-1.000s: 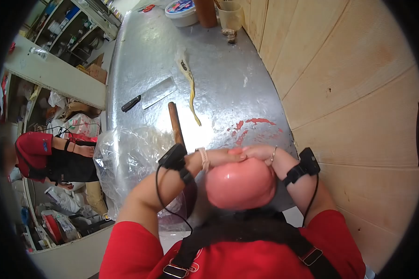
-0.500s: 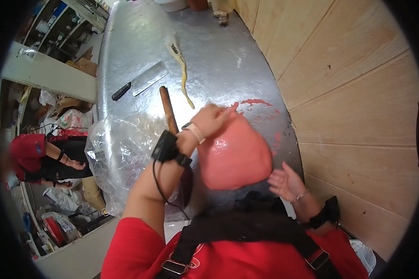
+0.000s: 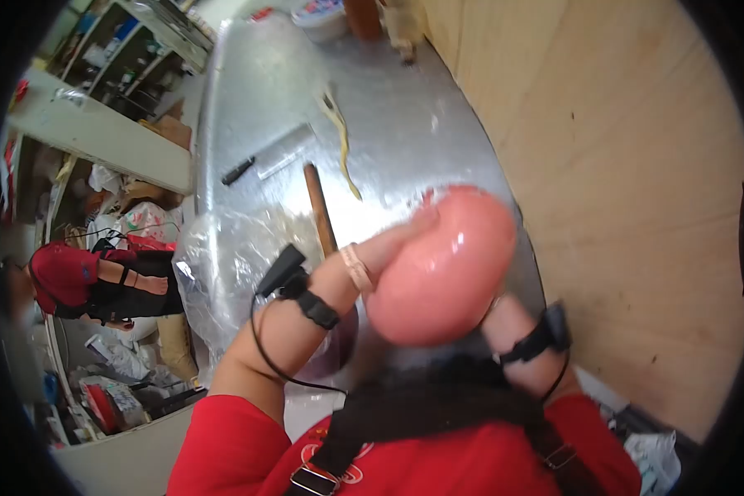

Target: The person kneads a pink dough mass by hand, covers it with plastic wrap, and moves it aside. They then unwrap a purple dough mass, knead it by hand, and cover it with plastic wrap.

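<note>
A smooth, glossy pink mass like dough (image 3: pixel 450 264) is gripped between my two hands over the metal table. My left hand (image 3: pixel 401 236) presses along its left side, the fingertips partly lost against it. At the lower right edge of the mass is my right hand (image 3: pixel 494 307), its fingers hidden behind or under it. Left of my left hand a brown wooden rod (image 3: pixel 318 207) lies partly by clear plastic sheeting (image 3: pixel 248 248). Pink smears (image 3: pixel 428 197) show at the upper edge of the mass.
The metal table (image 3: pixel 422 107) carries a cleaver (image 3: pixel 288 150), a yellowish strip (image 3: pixel 344 157) and, at the far end, a tub (image 3: pixel 320 21). A wooden panel (image 3: pixel 620 207) borders the right. Another person (image 3: pixel 66 277) is at the left, near cluttered shelves.
The pink mass has been taken up and looks rounder and tilted. My right hand has moved in from the right against it; my left hand has shifted down its left side. The view has turned slightly.
</note>
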A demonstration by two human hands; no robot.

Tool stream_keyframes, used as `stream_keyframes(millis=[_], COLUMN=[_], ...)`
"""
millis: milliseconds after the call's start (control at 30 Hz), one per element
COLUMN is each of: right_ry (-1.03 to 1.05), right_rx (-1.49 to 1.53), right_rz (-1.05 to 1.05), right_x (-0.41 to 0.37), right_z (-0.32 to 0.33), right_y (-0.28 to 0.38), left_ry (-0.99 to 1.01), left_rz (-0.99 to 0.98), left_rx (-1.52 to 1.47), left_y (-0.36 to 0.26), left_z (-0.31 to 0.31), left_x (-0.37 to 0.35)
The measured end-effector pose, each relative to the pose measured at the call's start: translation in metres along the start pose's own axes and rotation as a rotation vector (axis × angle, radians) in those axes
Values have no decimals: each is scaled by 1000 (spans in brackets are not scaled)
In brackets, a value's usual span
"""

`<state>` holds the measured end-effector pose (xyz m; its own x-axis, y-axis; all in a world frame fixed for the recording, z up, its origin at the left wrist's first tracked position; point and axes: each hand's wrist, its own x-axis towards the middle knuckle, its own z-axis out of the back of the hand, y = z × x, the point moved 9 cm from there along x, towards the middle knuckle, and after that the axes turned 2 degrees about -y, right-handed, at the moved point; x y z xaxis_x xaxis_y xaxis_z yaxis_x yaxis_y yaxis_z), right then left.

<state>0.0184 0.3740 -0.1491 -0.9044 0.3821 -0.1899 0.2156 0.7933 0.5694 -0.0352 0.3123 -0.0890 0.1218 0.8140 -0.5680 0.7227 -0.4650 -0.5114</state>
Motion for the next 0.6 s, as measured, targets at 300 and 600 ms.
stream_keyframes(millis=[300,600], right_ry=[-609,-682], right_rx=[-1107,-473], right_rz=[290,380], right_x=[-74,-113], right_z=[78,128], right_y=[72,-11], left_ry=[-1257,-606], left_rz=[-438,-770], left_rx=[1413,679], left_y=[54,35], left_z=[122,124], left_x=[-51,38])
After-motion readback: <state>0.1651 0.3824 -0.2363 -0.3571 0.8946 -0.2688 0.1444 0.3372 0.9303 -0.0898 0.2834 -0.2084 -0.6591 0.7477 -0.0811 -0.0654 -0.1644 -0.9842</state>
